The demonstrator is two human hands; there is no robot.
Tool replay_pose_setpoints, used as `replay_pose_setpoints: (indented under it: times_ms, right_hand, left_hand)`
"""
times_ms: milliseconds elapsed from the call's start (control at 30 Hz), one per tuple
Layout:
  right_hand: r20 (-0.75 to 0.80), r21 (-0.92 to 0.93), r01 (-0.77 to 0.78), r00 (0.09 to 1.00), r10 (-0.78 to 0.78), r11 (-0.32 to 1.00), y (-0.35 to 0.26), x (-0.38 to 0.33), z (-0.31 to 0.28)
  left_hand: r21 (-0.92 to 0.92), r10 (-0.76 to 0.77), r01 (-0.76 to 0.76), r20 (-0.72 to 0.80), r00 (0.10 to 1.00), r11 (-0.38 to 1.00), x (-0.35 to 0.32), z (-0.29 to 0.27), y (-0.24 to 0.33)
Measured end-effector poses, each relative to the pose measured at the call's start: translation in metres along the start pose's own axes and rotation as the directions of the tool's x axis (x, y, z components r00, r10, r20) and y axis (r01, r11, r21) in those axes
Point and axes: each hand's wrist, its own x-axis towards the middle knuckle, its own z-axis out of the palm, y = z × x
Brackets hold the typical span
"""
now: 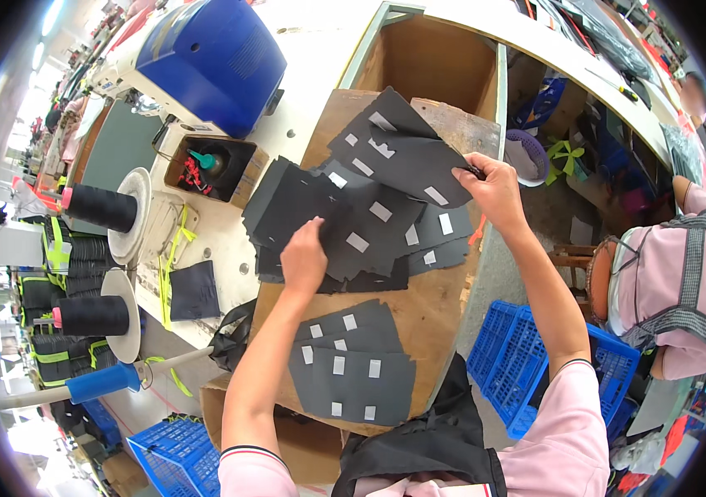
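Note:
My right hand [492, 189] pinches the right edge of a dark grey fabric panel [419, 161] with white rectangular patches, lifting that edge off the pile. My left hand [303, 258] lies over the pile's left part, its fingers curled together with the tips against a dark panel [287, 211]; whatever sits between them is hidden. Under both hands, several overlapping dark panels with white patches cover the wooden board [444, 294]. Closer to me, a smaller fanned stack of grey panels [361, 364] lies flat on the same board.
To the left stand a blue-and-white machine [212, 66], an open box [216, 170] with a green-capped bottle, and black thread cones [96, 207]. Blue crates [494, 340] stand at right and lower left [175, 455]. Another person [676, 282] sits at right.

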Motion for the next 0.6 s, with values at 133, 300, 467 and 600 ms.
replay_pose_setpoints:
  times_ms: [133,300,467,600]
  right_hand:
    - [-0.005,0.061,0.018,1.000,-0.017,0.998,-0.004,-0.008,-0.004]
    - [-0.014,0.190,0.040,0.999,-0.038,0.981,-0.031,-0.021,-0.025]
    - [-0.022,0.276,0.148,0.989,-0.148,0.950,-0.086,-0.038,-0.045]
    - [-0.018,0.535,0.119,0.991,-0.130,0.837,-0.106,-0.052,-0.051]
  left_hand:
    - [-0.034,-0.249,0.247,-0.132,0.960,0.969,0.024,-0.041,-0.004]
    - [-0.812,-0.447,0.361,0.141,0.883,0.459,0.041,-0.110,0.018]
    - [-0.925,-0.346,0.378,0.367,0.864,-0.038,0.025,-0.115,0.036]
    - [-0.811,-0.323,0.493,0.580,0.748,-0.316,-0.009,-0.032,0.009]
